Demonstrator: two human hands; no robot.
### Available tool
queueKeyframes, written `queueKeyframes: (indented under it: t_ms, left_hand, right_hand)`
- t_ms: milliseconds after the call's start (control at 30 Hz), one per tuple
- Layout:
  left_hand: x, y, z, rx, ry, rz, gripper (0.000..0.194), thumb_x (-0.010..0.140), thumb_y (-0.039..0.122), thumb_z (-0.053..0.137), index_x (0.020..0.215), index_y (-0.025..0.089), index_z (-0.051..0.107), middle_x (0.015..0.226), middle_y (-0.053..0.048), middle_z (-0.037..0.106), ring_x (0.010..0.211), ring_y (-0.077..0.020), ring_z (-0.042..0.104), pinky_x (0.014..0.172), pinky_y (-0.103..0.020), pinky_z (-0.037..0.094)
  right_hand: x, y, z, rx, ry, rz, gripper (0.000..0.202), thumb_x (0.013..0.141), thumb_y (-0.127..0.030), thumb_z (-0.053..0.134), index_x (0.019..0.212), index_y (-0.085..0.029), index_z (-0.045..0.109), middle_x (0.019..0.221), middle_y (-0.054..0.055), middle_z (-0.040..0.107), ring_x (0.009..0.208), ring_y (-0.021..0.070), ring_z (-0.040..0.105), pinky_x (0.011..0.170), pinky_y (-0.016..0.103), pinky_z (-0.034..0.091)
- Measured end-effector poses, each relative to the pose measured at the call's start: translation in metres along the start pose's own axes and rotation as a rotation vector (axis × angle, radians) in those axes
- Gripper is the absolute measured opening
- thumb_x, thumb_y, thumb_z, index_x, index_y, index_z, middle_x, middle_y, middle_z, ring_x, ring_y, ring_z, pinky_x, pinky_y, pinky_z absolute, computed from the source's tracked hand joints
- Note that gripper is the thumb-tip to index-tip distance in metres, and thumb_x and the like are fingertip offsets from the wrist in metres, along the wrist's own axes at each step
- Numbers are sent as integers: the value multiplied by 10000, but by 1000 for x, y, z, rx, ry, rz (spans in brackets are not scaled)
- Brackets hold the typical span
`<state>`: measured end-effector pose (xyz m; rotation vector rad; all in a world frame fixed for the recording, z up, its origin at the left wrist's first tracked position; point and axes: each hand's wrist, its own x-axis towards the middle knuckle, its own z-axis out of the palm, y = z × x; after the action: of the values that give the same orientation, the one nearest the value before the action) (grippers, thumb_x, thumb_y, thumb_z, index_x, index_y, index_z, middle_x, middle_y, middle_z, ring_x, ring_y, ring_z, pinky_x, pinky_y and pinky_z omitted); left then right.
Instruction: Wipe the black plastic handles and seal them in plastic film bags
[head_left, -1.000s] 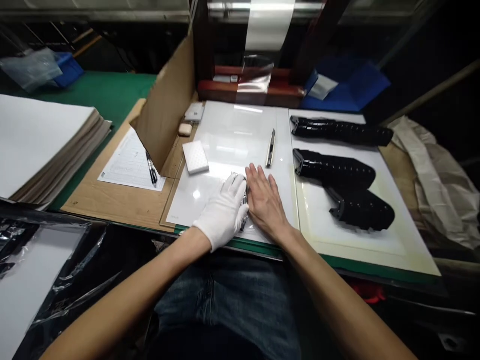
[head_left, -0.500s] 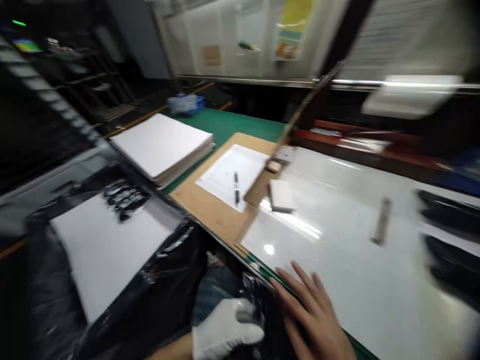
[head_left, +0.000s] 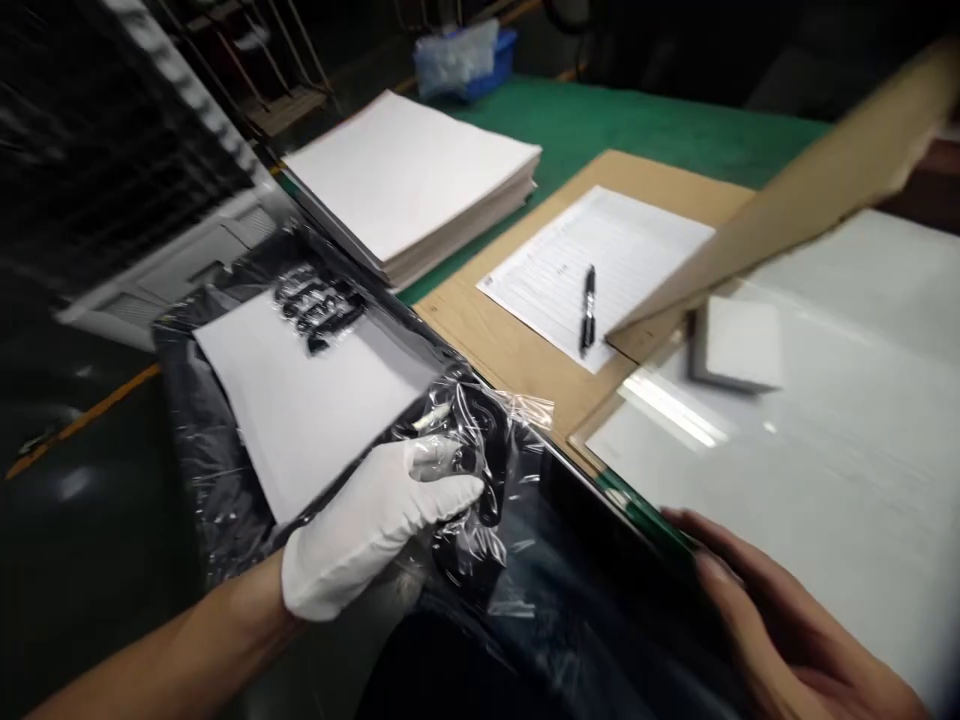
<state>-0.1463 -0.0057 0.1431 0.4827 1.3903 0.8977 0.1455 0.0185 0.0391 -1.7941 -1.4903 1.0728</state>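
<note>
My left hand [head_left: 367, 520], in a white glove, is closed on a clear plastic bag [head_left: 491, 465] with black pieces inside. It hangs over the near edge of a bin lined with black plastic [head_left: 217, 540]. White sheets [head_left: 307, 410] lie in that bin, with a small clear bag of black parts [head_left: 315, 305] on top. My bare right hand [head_left: 795, 620] rests at the edge of the glossy white surface [head_left: 847, 400], fingers partly curled, thumb apart, nothing seen in it.
A thick paper stack [head_left: 420, 175] stands on the green table [head_left: 600, 115]. A brown board [head_left: 510, 350] bears a printed sheet [head_left: 600, 260] and a black pen [head_left: 589, 310]. A small white block [head_left: 742, 343] and a blue basket [head_left: 495, 65] are farther off.
The view has swung left and closer. My left hand has come up and the clear bag in it now shows. My right hand's fingers, spread before, are now more curled.
</note>
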Motion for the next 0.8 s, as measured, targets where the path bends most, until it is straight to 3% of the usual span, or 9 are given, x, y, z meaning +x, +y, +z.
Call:
queueKeyframes:
  t_ms: [100,233,333,433,600,800]
  left_hand:
    - [9,-18,35,-114,-137,-111,198,919,240,687,1092,163,741,1041,-84,744,835,-189,693,823,-325,567]
    - [18,-35,64,-211,-246,-196,232,931,235,684,1156,210,735,1078,-67,744,880,-179,707,843,-305,588]
    - [24,-44,76,-129,-258,-246,242,909,247,715,1149,231,736,965,-30,750,771,-137,689,805,-269,589]
    - [28,-49,85,-40,-275,-278,211,910,272,708,1112,218,734,802,0,720,657,-115,652,737,-254,588]
    - [29,-50,97,101,-247,-323,82,892,251,699,925,180,724,818,-11,719,750,-153,687,653,-205,571]
    - [28,-50,107,40,-226,-307,70,871,154,690,850,202,735,734,47,707,629,-69,638,557,-101,504]
  right_hand:
    - [-17,-36,8,154,-117,157,461,815,-626,684,1133,-300,758,1102,10,775,1162,285,678,1120,410,478]
    - [-31,-47,3,344,-144,372,421,842,-580,702,1132,-282,767,1078,29,782,1099,259,706,1067,377,520]
    - [-41,-41,-5,441,-154,434,413,818,-599,731,1071,-278,791,1057,47,787,1022,254,733,958,330,581]
    - [-47,-33,-9,498,-148,458,419,807,-614,742,1055,-282,800,941,50,800,970,249,746,1007,349,550]
    - [-54,-21,-9,609,-144,532,396,831,-611,720,1011,-271,815,928,64,798,980,275,747,915,342,593]
    - [-54,-14,-13,604,-168,488,320,798,-546,786,985,-288,819,925,54,800,862,230,767,793,255,620]
